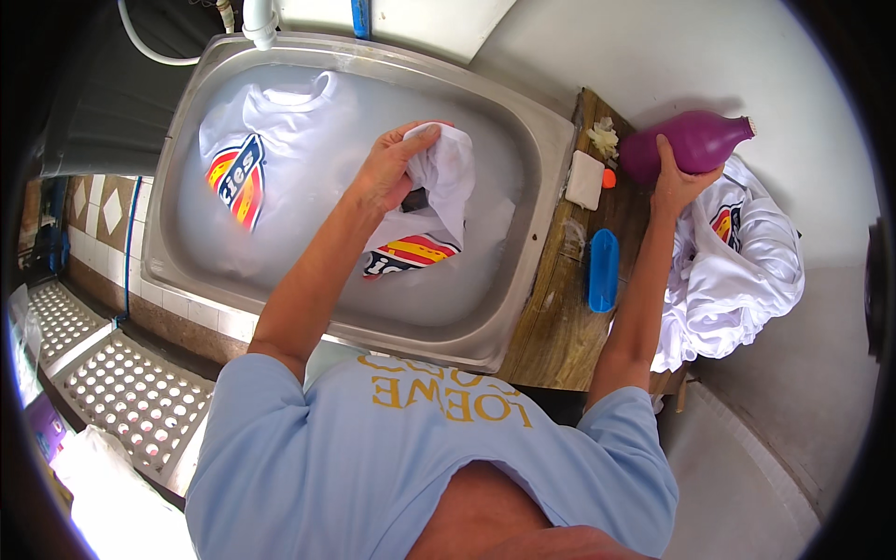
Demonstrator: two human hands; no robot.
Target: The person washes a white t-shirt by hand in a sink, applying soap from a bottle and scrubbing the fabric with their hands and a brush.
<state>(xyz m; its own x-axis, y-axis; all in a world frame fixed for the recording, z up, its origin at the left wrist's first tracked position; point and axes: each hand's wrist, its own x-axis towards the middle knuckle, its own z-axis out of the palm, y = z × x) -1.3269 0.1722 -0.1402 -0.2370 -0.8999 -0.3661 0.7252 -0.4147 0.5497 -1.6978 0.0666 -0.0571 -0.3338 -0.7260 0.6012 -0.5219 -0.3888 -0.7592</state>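
Observation:
My left hand (397,168) is closed on a gathered white T-shirt (443,163), lifting part of it above the cloudy water. The lower part of that shirt, with a red, yellow and dark print, hangs into the sink (537,280). My right hand (679,182) grips a purple bottle (686,145) from below. The bottle tilts almost flat above the board, its narrow neck to the right. A second white T-shirt (294,117) with a similar print floats at the sink's left side, untouched.
Right of the sink, a wooden board (565,331) carries a pale soap bar (585,180), a small orange cap (609,178), a blue plastic oblong (603,271) and a crumpled whitish scrap (605,137). White shirts (728,299) are heaped beyond my right arm. A white pipe (259,23) overhangs the sink.

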